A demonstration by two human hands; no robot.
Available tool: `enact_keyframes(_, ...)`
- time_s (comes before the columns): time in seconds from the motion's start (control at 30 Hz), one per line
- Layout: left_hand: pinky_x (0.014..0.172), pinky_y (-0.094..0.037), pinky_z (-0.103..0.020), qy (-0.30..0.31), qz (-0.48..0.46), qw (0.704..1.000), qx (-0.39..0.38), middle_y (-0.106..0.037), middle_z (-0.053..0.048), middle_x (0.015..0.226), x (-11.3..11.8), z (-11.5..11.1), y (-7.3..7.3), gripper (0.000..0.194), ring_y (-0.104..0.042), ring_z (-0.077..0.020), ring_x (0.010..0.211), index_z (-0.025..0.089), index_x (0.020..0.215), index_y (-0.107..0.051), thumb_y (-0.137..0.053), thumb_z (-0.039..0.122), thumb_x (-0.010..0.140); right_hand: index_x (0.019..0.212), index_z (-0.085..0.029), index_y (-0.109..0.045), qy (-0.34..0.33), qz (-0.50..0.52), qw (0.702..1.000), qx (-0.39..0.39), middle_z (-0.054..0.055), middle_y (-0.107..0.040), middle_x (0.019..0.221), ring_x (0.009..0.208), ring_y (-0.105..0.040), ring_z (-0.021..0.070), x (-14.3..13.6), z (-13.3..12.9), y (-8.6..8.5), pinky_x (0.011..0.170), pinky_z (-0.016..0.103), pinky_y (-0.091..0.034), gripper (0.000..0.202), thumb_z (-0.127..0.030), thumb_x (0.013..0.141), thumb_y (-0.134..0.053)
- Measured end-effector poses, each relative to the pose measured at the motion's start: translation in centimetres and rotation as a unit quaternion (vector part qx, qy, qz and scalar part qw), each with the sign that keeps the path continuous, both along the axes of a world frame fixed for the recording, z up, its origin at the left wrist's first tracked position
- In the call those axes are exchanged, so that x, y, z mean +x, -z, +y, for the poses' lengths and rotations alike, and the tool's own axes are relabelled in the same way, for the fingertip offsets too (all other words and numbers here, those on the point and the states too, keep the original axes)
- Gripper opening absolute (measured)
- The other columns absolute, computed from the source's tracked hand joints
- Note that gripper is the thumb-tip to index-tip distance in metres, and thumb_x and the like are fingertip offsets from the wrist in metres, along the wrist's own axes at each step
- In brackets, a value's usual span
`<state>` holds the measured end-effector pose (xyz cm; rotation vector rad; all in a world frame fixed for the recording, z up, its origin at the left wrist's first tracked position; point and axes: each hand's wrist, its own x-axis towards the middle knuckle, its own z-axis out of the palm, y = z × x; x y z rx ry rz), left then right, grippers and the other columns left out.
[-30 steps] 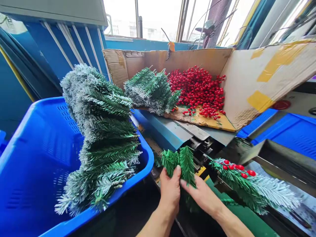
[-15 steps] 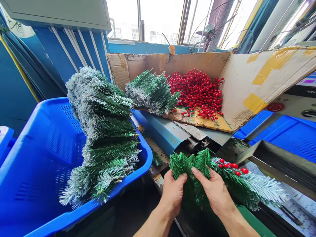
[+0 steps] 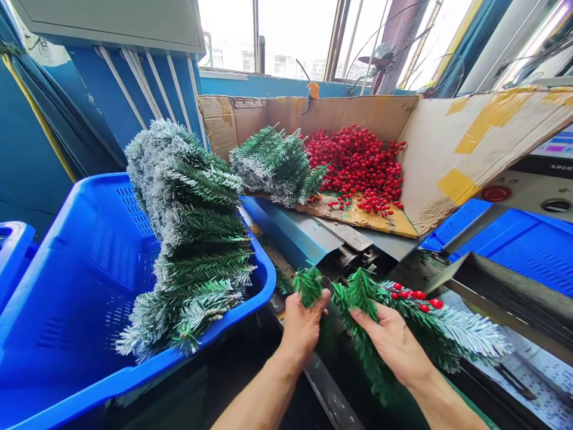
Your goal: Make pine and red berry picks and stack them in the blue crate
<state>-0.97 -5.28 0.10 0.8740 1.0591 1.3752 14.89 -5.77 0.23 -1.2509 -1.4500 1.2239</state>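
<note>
My left hand (image 3: 304, 322) pinches a small green pine sprig (image 3: 308, 285) at the lower middle, its tip sticking up above the thumb. Just right of it, my right hand (image 3: 394, 340) is closed on a green pine branch (image 3: 362, 292); more green needles hang below the fingers. A frosted branch (image 3: 474, 334) with several red berries (image 3: 418, 297) extends to the right behind my right hand. A gap separates the two hands. Both hands are above the dark machine, in front of its metal opening.
A blue basket (image 3: 89, 257) at left bears a tall stack of frosted pine branches (image 3: 192, 239). Behind the hands, a cut-open cardboard box (image 3: 483, 137) holds more branches (image 3: 277, 164) and a pile of red berries (image 3: 358, 161). A metal tray (image 3: 505, 292) and control panel (image 3: 523, 191) are at right.
My left hand has moved slightly left, away from my right hand, with a sprig in it. The green tips that stood close together are now parted.
</note>
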Motion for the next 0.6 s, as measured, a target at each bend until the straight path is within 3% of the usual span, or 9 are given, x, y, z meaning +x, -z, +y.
enact_keyframes(0.1,0.067,-0.044,-0.025,0.087,-0.03,0.995,0.045,-0.064,-0.001,0.076,-0.9,0.7,-1.4,0.034,-0.053,-0.0127,0.068,0.014,0.085,-0.071,-0.077,0.042,0.068,0.118,-0.019,-0.066,-0.055,-0.026,0.998,0.006,0.004,-0.068,0.106,0.106,-0.056,0.0286,-0.3,-0.4,-0.8,0.097,0.04,-0.042,0.045,-0.052,0.087,-0.06)
enact_keyframes(0.17,0.067,-0.044,-0.026,0.107,-0.028,0.992,0.054,-0.064,-0.002,0.077,-0.9,0.6,-1.6,0.032,-0.053,-0.0139,0.069,0.013,0.082,-0.072,-0.078,0.041,0.067,0.114,-0.019,-0.068,-0.079,-0.03,0.996,0.007,0.004,-0.068,0.101,0.105,-0.056,0.0296,-0.4,-0.5,-1.1,0.096,0.039,-0.043,0.045,-0.053,0.086,-0.061)
enact_keyframes(0.3,0.064,-0.044,-0.026,0.076,0.024,0.995,0.059,-0.064,-0.001,0.071,-0.7,0.1,-1.0,0.026,-0.053,-0.0134,0.064,0.015,0.079,-0.073,-0.074,0.04,0.072,0.102,-0.019,-0.071,-0.114,-0.056,0.992,-0.006,0.002,-0.068,0.094,0.101,-0.056,0.0303,-0.2,-0.3,-1.9,0.093,0.038,-0.044,0.039,-0.053,0.086,-0.059)
enact_keyframes(0.43,0.071,-0.045,-0.027,0.023,0.011,0.999,0.037,-0.068,-0.003,0.079,-1.0,0.2,-0.3,0.026,-0.059,-0.0161,0.073,0.016,0.085,-0.073,-0.074,0.038,0.072,0.084,-0.02,-0.071,-0.175,-0.104,0.979,-0.015,-0.001,-0.068,0.09,0.095,-0.057,0.0277,0.4,0.0,-2.9,0.089,0.033,-0.046,0.029,-0.048,0.086,-0.061)
enact_keyframes(0.6,0.072,-0.045,-0.028,0.101,0.04,0.992,0.057,-0.068,-0.004,0.081,-2.2,0.1,-0.9,0.032,-0.058,-0.0168,0.073,0.017,0.098,-0.074,-0.074,0.036,0.072,0.082,-0.02,-0.071,-0.239,-0.137,0.961,-0.029,-0.002,-0.066,0.083,0.082,-0.056,0.0219,1.2,0.3,-3.4,0.077,0.028,-0.048,0.022,-0.039,0.086,-0.06)
